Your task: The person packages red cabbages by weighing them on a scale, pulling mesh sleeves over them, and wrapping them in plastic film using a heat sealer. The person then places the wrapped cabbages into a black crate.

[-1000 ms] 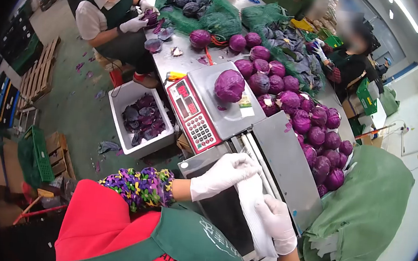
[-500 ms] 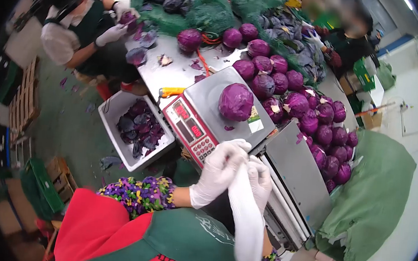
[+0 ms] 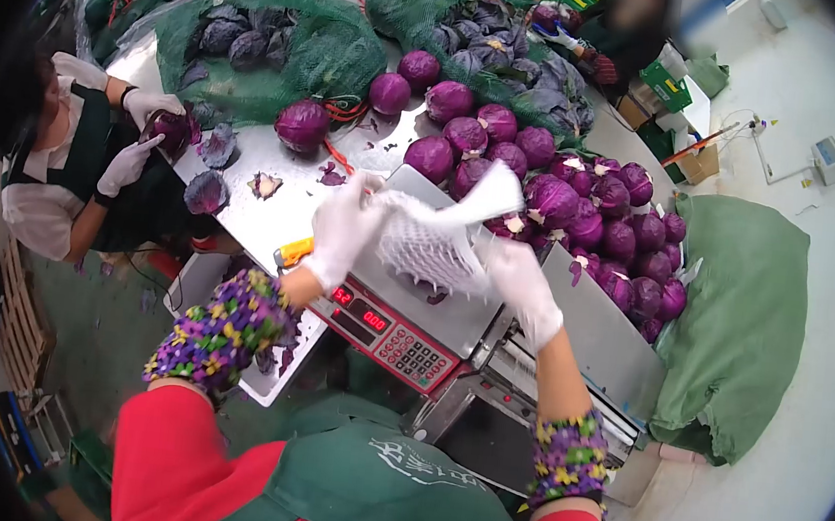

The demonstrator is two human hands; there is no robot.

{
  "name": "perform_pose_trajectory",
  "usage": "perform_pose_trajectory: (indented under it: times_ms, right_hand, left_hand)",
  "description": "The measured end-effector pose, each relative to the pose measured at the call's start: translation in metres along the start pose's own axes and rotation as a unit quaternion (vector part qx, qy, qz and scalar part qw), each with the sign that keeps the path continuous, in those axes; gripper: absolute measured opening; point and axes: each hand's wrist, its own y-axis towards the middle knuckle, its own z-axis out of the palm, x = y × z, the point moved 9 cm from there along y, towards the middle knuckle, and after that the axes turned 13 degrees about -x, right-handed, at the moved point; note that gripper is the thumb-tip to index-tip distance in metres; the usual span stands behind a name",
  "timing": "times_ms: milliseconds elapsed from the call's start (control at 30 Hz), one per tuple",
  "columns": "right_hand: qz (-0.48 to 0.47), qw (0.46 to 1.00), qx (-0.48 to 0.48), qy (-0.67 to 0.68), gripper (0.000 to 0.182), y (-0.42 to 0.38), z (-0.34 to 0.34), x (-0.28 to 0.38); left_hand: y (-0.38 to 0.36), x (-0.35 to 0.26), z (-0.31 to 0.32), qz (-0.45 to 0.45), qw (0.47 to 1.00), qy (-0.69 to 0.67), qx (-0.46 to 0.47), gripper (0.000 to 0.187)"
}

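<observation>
A white foam net point(image 3: 429, 247) is stretched between my two gloved hands, over the metal plate of the red scale point(image 3: 394, 344). My left hand point(image 3: 348, 229) has its fingers closed on the net's left side. At the right side, my right hand point(image 3: 521, 286) grips the net's other edge. Beneath the mesh, the cabbage on the plate is mostly hidden; only a bit of purple shows at the lower edge. The scale's red digits are lit.
Purple cabbages point(image 3: 584, 206) are piled right of the scale. Green net bags point(image 3: 289, 32) hold dark cabbages behind. A co-worker point(image 3: 66, 156) at the left handles a cabbage; another person works at the back right. A white bin point(image 3: 276, 377) and a yellow-handled tool point(image 3: 295, 251) lie left of the scale.
Both hands have moved forward and apart, from in front of the scale to above its plate. The white net has opened out from a narrow strip and now covers the cabbage. The view has shifted.
</observation>
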Motion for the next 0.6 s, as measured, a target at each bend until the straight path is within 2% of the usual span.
perform_pose_trajectory:
  times_ms: [33, 67, 100, 133, 167, 200, 233, 267, 300, 333, 367, 400, 433, 467, 500, 533, 567, 600]
  right_hand:
    - [0.01, 0.998, -0.053, 0.026, 0.037, 0.016, -0.009, 0.007]
    - [-0.02, 0.993, -0.117, -0.004, 0.034, 0.049, -0.005, -0.019]
    - [0.006, 0.991, -0.132, -0.003, 0.034, 0.07, 0.007, -0.045]
    - [0.064, 0.99, -0.109, 0.055, 0.034, 0.078, 0.027, -0.073]
    - [0.145, 0.974, -0.073, 0.161, 0.034, 0.072, 0.052, -0.095]
    - [0.199, 0.946, -0.057, 0.248, 0.034, 0.06, 0.071, -0.107]
    - [0.207, 0.933, -0.068, 0.286, 0.034, 0.046, 0.078, -0.11]
    - [0.148, 0.943, -0.103, 0.281, 0.038, 0.041, 0.075, -0.11]
    - [0.014, 0.961, -0.186, 0.206, 0.036, 0.025, 0.056, -0.089]
    - [0.029, 0.952, -0.181, 0.245, 0.033, 0.002, 0.048, -0.067]
    - [0.049, 0.942, -0.175, 0.282, 0.031, -0.026, 0.037, -0.039]
    - [0.041, 0.947, -0.167, 0.272, 0.028, -0.049, 0.026, -0.015]
    - [0.029, 0.951, -0.16, 0.263, 0.025, -0.066, 0.015, 0.004]
    - [-0.009, 0.955, -0.151, 0.257, 0.022, -0.076, 0.007, 0.02]
    - [-0.007, 0.954, -0.15, 0.258, 0.022, -0.089, -0.007, 0.03]
    - [0.034, 0.947, -0.081, 0.31, 0.021, -0.103, -0.013, 0.037]
    - [0.074, 0.931, -0.013, 0.358, 0.021, -0.115, -0.013, 0.035]
    - [0.043, 0.904, 0.025, 0.424, 0.02, -0.122, -0.016, 0.034]
  left_hand:
    - [0.017, 0.003, -0.001, 0.006, 0.994, 0.111, -0.023, 0.026]
    - [0.019, 0.012, 0.008, 0.009, 0.994, 0.108, -0.024, 0.026]
    - [0.015, 0.029, 0.039, 0.039, 0.985, 0.162, 0.05, 0.025]
    - [0.009, 0.045, 0.068, 0.067, 0.966, 0.216, 0.123, 0.026]
    - [-0.004, 0.043, 0.084, 0.121, 0.964, 0.189, 0.145, 0.027]
    - [-0.013, 0.033, 0.08, 0.136, 0.967, 0.17, 0.135, 0.027]
    - [-0.022, 0.024, 0.075, 0.15, 0.969, 0.151, 0.126, 0.028]
    - [-0.029, 0.027, 0.073, 0.148, 0.97, 0.151, 0.123, 0.028]
    - [-0.035, 0.031, 0.072, 0.081, 0.985, -0.012, 0.153, 0.031]
    - [-0.043, 0.034, 0.071, 0.014, 0.968, -0.174, 0.181, 0.033]
    - [-0.052, 0.022, 0.06, 0.008, 0.969, -0.17, 0.181, 0.033]
    - [-0.078, 0.01, 0.059, -0.234, 0.862, -0.357, 0.273, 0.04]
    - [-0.11, -0.011, 0.058, -0.447, 0.659, -0.507, 0.33, 0.049]
    - [-0.119, -0.014, 0.05, -0.479, 0.641, -0.506, 0.324, 0.053]
    - [-0.13, -0.015, 0.043, -0.511, 0.621, -0.502, 0.318, 0.057]
    - [-0.141, -0.012, 0.034, -0.562, 0.571, -0.53, 0.276, 0.06]
    - [-0.153, -0.005, 0.045, -0.56, 0.511, -0.573, 0.312, 0.061]
    - [-0.157, -0.011, 0.042, -0.551, 0.502, -0.598, 0.295, 0.061]
